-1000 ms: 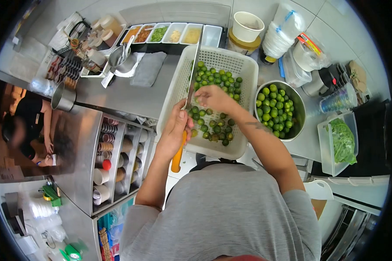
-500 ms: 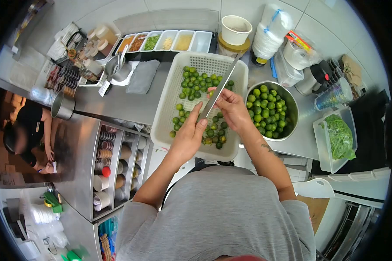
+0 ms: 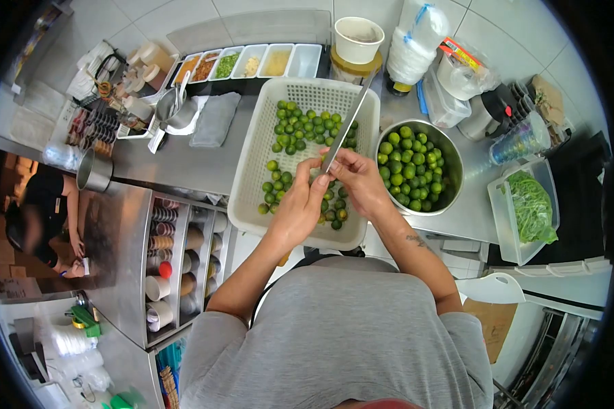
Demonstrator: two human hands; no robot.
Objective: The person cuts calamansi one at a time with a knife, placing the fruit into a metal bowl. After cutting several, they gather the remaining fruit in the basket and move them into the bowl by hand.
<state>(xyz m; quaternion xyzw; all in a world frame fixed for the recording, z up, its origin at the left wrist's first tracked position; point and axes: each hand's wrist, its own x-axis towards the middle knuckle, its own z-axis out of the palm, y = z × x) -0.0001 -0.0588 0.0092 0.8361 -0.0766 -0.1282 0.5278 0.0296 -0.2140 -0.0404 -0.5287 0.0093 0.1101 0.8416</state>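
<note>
Over a white perforated plastic basket [image 3: 244, 170], my left hand [image 3: 299, 208] is closed around the handle end of a long knife [image 3: 351, 119]. The blade slants up and to the right. My right hand [image 3: 363, 183] meets it at the lower blade, fingers pinched together; whatever they hold is hidden. Small green limes [image 3: 310, 126] lie scattered in the basket beneath, some at the far end and some beside my left hand. To the right of my right hand, a steel bowl [image 3: 461, 174] holds many more limes [image 3: 413, 163].
Behind the basket runs a row of white topping trays [image 3: 303, 61]. A paper tub [image 3: 359, 39] stands at the wall. Left are a grey cloth [image 3: 215, 119] and a steel pot [image 3: 95, 170]; right is a bin of leafy greens [image 3: 531, 208]. Another person [image 3: 44, 211] works far left.
My hands have come closer together at the lower blade, and my left fingers have curled in from being stretched out. The view has shifted slightly, moving the counter items left.
</note>
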